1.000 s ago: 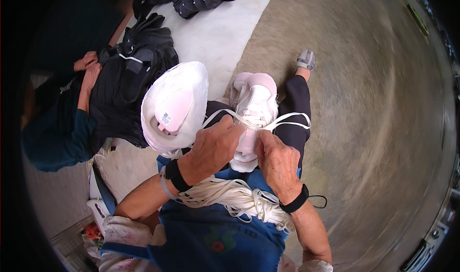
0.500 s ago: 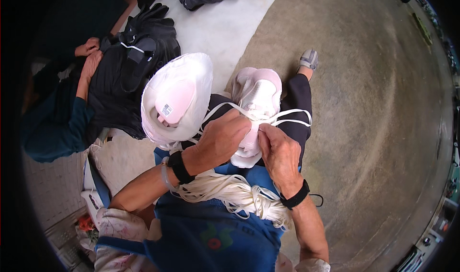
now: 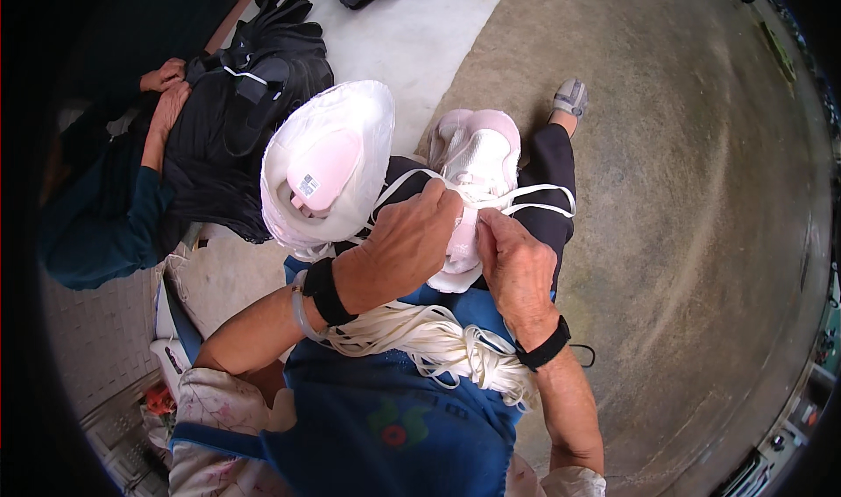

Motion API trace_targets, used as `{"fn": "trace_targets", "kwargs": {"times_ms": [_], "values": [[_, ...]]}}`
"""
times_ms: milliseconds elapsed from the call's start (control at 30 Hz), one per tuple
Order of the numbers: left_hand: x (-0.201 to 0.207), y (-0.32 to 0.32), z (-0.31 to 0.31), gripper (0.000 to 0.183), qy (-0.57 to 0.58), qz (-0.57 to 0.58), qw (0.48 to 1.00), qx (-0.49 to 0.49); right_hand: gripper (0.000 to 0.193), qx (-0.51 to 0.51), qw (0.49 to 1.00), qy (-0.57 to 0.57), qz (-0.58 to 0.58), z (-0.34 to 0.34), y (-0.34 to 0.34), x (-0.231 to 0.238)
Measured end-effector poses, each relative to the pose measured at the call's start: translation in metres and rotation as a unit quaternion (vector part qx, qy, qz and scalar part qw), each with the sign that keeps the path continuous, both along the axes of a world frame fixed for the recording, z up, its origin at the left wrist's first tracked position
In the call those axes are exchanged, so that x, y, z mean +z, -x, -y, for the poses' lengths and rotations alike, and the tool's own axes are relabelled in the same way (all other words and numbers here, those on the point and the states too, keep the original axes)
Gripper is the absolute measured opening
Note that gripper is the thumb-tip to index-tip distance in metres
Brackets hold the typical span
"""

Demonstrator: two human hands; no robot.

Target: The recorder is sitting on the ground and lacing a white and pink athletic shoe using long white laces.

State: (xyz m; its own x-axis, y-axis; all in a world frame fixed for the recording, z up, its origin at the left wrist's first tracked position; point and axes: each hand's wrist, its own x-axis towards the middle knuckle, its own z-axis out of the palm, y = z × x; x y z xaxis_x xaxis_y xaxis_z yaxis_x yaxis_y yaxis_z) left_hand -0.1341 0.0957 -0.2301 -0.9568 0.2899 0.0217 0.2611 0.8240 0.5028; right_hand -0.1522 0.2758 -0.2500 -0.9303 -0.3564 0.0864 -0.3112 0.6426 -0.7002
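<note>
A pale pink and white shoe upper [image 3: 492, 151] lies across my lap, its opening toward me. Over its front runs a white shoelace [image 3: 550, 188], looping out to both sides. My left hand [image 3: 405, 241] is closed at the left eyelet edge, fingertips pinching the lace. Across from it, my right hand [image 3: 519, 265] pinches at the right edge, thumb and forefinger together on the lace; the exact grip is partly hidden by the fingers. Below both wrists, a thick bundle of white laces [image 3: 420, 332] rests on my blue apron [image 3: 385, 409].
Left of the shoe stand nested white and pink shoe uppers [image 3: 326, 169]. Beyond them a co-worker's hands [image 3: 166, 98] rest by a pile of black shoe uppers [image 3: 250, 116]. A white sheet [image 3: 420, 37] covers part of the concrete floor [image 3: 692, 234].
Both hands and the shoe sit slightly higher in the picture, along with the surroundings. My left fingers have lifted a little at the eyelet edge; both hands stay closed.
</note>
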Motion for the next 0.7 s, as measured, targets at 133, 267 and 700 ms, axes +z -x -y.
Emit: {"fn": "trace_targets", "kwargs": {"times_ms": [133,267,700], "values": [[-0.013,-0.001,-0.003,0.024,-0.028,-0.006,1.0,0.008,0.014,0.014,0.999,0.027,-0.034,-0.002,0.004,-0.004],[-0.026,-0.004,-0.01,0.024,-0.074,-0.016,0.996,0.041,0.015,0.02,0.998,0.058,0.024,-0.005,0.008,-0.008],[0.006,0.001,-0.008,0.019,0.016,0.046,0.999,0.012,0.015,0.016,0.999,0.01,0.031,-0.002,0.007,-0.002]]}}
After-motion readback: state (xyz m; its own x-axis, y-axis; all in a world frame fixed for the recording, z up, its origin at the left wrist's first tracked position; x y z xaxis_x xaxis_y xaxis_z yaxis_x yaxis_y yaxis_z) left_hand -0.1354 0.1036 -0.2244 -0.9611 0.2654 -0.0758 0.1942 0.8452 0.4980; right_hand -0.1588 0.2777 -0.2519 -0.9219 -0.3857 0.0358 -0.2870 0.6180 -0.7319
